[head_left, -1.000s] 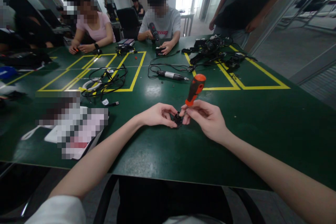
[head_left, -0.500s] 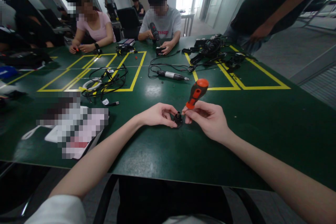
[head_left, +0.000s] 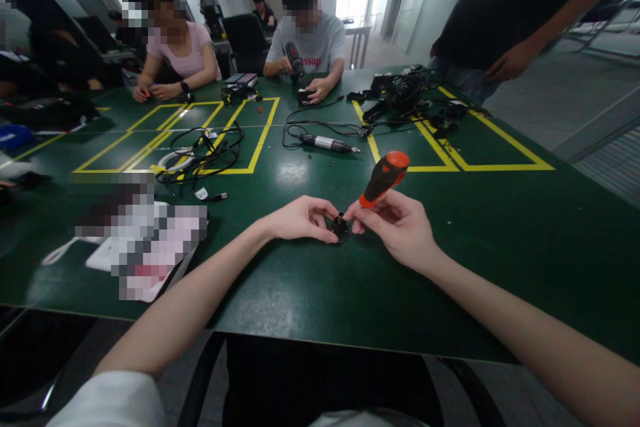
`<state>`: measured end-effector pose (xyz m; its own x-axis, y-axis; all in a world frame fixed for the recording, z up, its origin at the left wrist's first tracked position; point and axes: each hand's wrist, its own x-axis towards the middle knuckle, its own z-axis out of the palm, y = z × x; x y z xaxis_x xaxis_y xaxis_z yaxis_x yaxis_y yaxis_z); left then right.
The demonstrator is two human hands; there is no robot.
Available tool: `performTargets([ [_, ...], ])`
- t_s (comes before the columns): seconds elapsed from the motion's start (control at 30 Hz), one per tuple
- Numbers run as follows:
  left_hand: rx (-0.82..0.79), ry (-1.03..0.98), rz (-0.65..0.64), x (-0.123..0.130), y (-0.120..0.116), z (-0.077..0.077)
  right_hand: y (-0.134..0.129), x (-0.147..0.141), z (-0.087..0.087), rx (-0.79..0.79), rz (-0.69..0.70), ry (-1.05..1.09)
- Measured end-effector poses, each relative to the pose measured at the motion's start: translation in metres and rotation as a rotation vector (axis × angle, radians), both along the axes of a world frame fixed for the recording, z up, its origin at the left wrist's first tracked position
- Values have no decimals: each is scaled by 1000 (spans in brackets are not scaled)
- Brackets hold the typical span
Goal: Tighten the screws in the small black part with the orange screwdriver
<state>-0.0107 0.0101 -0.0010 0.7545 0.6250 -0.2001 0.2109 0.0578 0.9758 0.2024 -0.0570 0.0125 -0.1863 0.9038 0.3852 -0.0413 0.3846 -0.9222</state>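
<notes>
A small round black part (head_left: 341, 228) with a raised centre stands on the green table (head_left: 280, 283). Thumb and fingers of my left hand (head_left: 306, 219) are closed on its left side. My right hand (head_left: 393, 223) grips an orange-and-black screwdriver (head_left: 384, 180), its handle leaning up and to the right. The fingertips of that hand are close to the top of the black part, on its right side. The screwdriver's shaft is hidden by my fingers, so where its tip lies cannot be seen.
Beyond my hands lies a corded pen-shaped electric screwdriver (head_left: 327, 144). Black cables (head_left: 220, 153) are coiled at left, with a larger cable heap (head_left: 407, 93) at back right. Blurred-out flat items (head_left: 160, 247) lie near my left forearm. Across the table a person (head_left: 306, 40) holds a power drill (head_left: 295, 60).
The screwdriver's handle has tipped further right, and my right fingertips have shifted slightly left over the black part. My left hand stays in place.
</notes>
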Motion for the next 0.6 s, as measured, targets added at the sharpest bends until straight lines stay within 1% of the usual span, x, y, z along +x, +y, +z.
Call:
performTargets([
  [0.1,2,0,1,0,0,0,0,0,2,-5,0,-5],
  [0.3,-4,8,-4,0,-1,1,0,-1,1,-11,63,57],
  [0.47,5,23,-4,0,0,3,-1,-2,-2,-12,-2,45],
  [0.6,6,17,-2,0,0,3,0,-1,3,9,-33,-6],
])
